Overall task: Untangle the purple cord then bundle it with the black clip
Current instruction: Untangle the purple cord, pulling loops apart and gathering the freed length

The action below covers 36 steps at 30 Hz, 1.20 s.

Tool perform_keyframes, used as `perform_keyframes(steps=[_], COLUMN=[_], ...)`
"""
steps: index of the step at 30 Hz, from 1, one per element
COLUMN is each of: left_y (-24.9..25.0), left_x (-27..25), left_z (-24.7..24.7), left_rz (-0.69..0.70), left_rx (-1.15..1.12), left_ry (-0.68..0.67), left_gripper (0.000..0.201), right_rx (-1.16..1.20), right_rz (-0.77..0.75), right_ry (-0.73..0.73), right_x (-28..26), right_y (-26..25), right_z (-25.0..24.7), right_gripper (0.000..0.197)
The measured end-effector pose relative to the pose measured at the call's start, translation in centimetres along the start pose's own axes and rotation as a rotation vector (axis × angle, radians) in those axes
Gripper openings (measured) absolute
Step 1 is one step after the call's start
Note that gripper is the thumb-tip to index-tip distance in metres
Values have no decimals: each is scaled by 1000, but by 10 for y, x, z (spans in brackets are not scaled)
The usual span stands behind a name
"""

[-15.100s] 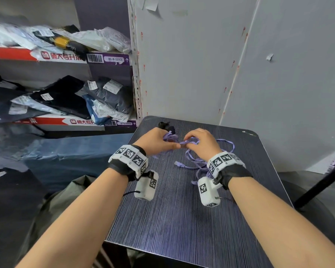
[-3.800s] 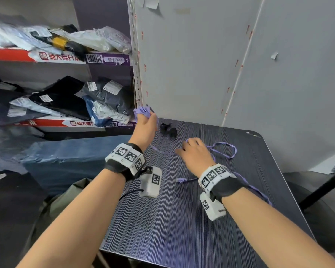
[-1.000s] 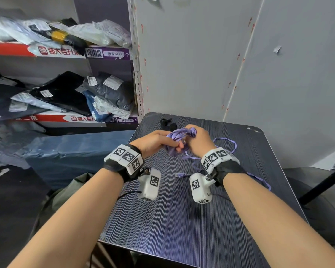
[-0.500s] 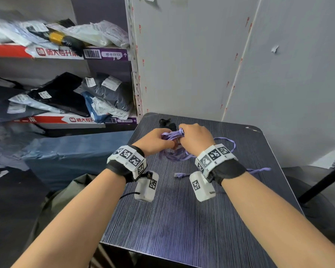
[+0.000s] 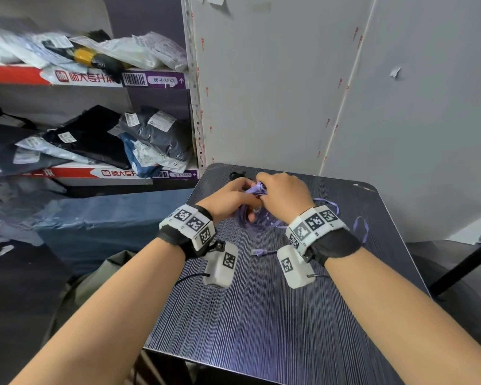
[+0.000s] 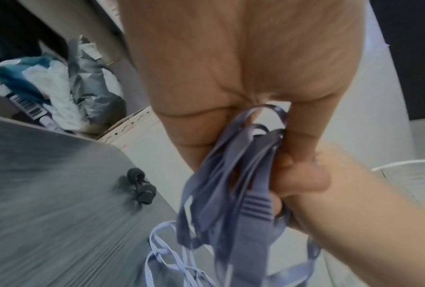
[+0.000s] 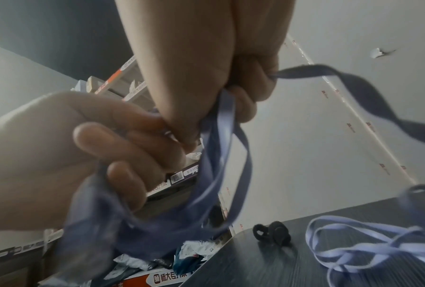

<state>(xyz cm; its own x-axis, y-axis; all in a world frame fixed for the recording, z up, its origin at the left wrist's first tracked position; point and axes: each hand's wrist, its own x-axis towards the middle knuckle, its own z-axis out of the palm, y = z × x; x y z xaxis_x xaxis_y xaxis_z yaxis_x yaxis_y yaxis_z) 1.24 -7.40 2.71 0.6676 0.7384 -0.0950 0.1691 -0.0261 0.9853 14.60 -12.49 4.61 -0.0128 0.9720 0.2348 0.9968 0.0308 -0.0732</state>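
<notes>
Both hands meet above the far part of the dark table (image 5: 261, 315). My left hand (image 5: 231, 198) grips a gathered bunch of flat purple cord (image 5: 257, 188) loops; in the left wrist view the cord (image 6: 233, 174) hangs from its fingers with a ribbed plug end (image 6: 255, 207). My right hand (image 5: 285, 197) pinches a strand of the cord (image 7: 221, 124) beside the bunch. Loose cord (image 7: 353, 250) trails on the table to the right. The black clip (image 5: 238, 175) lies on the table just beyond the hands, also seen as black clip (image 6: 141, 187) and black clip (image 7: 272, 234).
A white panel wall (image 5: 289, 93) stands right behind the table. Shelves (image 5: 81, 79) stuffed with bagged parcels are at the left. A purple cord end (image 5: 258, 252) lies on the table between my wrists. A black stand leg (image 5: 461, 270) rises at the right.
Over the last second the hands stayed together at the bunch and shifted slightly away from me; the trailing cord on the right was drawn in closer to the hands.
</notes>
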Motion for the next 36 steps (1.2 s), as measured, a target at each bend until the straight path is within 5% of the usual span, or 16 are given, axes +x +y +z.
perform_keyframes(steps=[4, 12, 17, 24, 30, 33, 36], left_y=[-2, -3, -7, -25, -38, -38, -36], left_x=[-4, -1, -5, 4, 8, 6, 7], left_z=[2, -5, -3, -10, -35, -43, -45], left_rz=[6, -62, 57, 71, -2, -6, 1], left_rx=[-107, -95, -5, -56, -110, -148, -126], left_ry=[-129, -62, -40, 186, 412, 486, 568], left_gripper=[15, 25, 23, 16, 25, 30, 31], right_rx=[96, 340, 480, 797, 888, 756, 459], right_rz=[53, 57, 75, 52, 208, 348, 519], right_ry=[23, -13, -24, -65, 164, 299, 283], right_x=[-2, 6, 7, 4, 1, -1, -7], right_y=[5, 12, 13, 28, 60, 77, 90], right_z=[4, 12, 17, 20, 32, 46, 57], right_gripper=[13, 8, 9, 66, 16, 14, 21])
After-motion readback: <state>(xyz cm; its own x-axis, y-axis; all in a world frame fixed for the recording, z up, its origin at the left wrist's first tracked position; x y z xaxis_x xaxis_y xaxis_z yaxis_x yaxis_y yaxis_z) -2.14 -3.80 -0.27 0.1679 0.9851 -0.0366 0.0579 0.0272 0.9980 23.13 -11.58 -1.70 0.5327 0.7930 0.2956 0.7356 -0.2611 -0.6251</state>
